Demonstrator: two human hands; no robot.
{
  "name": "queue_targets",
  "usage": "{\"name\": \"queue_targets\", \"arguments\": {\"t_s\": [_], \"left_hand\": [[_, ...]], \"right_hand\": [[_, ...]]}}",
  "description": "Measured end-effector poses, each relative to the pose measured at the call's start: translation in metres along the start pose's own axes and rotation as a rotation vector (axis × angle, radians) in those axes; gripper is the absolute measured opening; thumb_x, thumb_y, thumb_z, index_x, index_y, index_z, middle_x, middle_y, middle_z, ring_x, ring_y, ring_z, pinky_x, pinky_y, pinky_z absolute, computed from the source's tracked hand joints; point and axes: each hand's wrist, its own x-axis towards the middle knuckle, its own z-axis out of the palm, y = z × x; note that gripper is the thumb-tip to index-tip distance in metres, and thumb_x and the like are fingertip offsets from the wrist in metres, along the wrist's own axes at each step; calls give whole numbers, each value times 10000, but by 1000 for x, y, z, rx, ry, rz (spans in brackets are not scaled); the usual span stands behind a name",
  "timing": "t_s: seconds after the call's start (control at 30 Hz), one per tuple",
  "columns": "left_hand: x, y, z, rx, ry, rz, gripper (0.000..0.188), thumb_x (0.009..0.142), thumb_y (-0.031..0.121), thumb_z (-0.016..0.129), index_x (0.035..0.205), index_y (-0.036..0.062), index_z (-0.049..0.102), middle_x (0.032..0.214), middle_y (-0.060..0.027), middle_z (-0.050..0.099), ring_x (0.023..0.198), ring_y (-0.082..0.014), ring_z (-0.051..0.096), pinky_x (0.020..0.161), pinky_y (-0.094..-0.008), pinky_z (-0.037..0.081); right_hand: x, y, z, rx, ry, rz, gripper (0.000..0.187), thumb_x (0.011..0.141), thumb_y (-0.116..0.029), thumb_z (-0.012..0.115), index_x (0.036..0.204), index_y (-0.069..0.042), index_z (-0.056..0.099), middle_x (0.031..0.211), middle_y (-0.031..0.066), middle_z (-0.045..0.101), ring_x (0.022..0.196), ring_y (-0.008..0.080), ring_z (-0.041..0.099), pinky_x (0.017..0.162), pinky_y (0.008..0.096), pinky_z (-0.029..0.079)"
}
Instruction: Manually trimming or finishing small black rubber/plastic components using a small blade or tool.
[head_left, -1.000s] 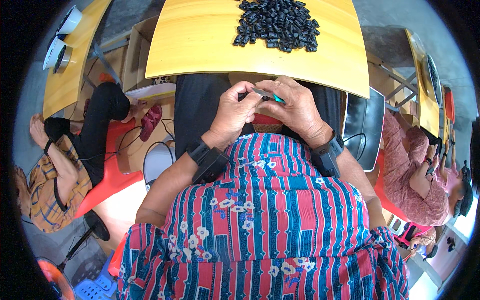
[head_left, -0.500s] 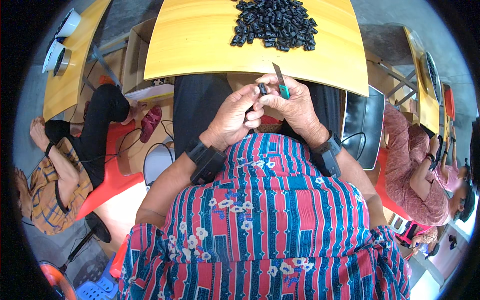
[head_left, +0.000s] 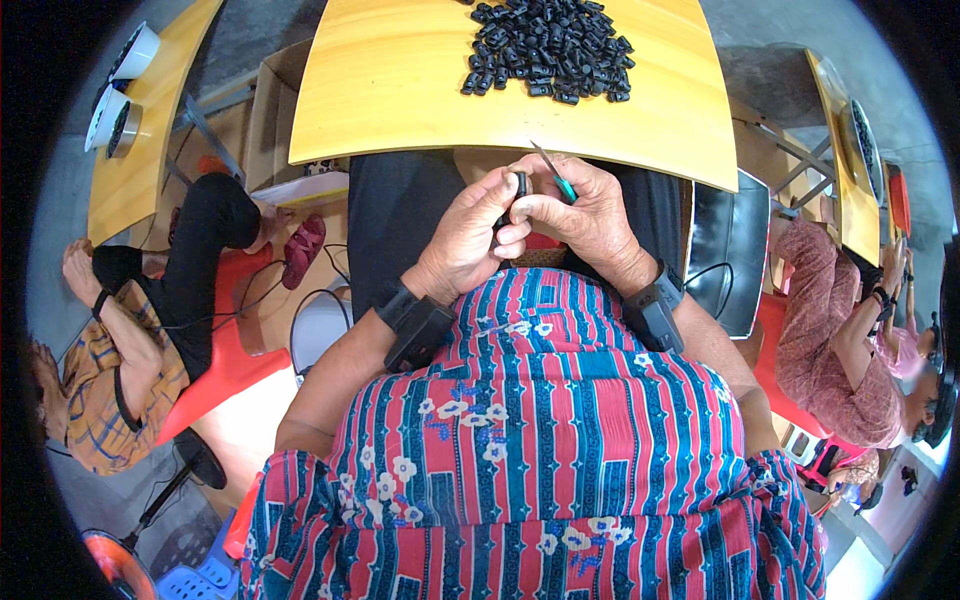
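Observation:
My left hand [head_left: 471, 226] pinches a small black plastic part [head_left: 521, 184] between thumb and fingers, just off the near edge of the yellow table. Close beside it, my right hand [head_left: 588, 205] is closed on a utility knife [head_left: 565, 188] with a green body. Its thin blade points up and to the left, toward the table edge. The right thumb lies next to the black part; whether it touches cannot be made out. A pile of similar black plastic parts [head_left: 548, 48] lies on the table beyond both hands.
The yellow table [head_left: 400, 110] spans the top middle. A cardboard box [head_left: 268, 130] stands at its left, and a black panel [head_left: 728, 260] at its right. People sit on red chairs on both sides, near other yellow tables. White tubs [head_left: 104, 118] stand at far left.
The knife has turned in my right hand, so its blade tilts further left. The black part has turned in my left fingers and shows a narrower side. The pile has stayed put.

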Motion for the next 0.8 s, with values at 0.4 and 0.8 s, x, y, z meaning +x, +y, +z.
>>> {"name": "queue_targets", "arguments": {"t_s": [0.4, 0.8], "left_hand": [[0, -3, -4, -15, 19, 91, 160, 1000, 280, 428, 962, 130, 467, 751, 9, 457, 577, -53, 419, 471, -168, 347], [-1, -4, -7, -29, 22, 104, 139, 994, 257, 448, 990, 122, 479, 759, 7, 478, 571, -49, 424, 473, -167, 352]], "right_hand": [[-4, -22, -3, -776, -39, -276, 233, 901, -284, 540, 900, -52, 562, 806, 142, 571, 751, 363, 581, 649, 415, 479], [-5, -24, 3, -857, -89, -266, 210, 890, -277, 558, 916, -68, 555, 806, 119, 572, 747, 334, 594, 630, 417, 480]]}}
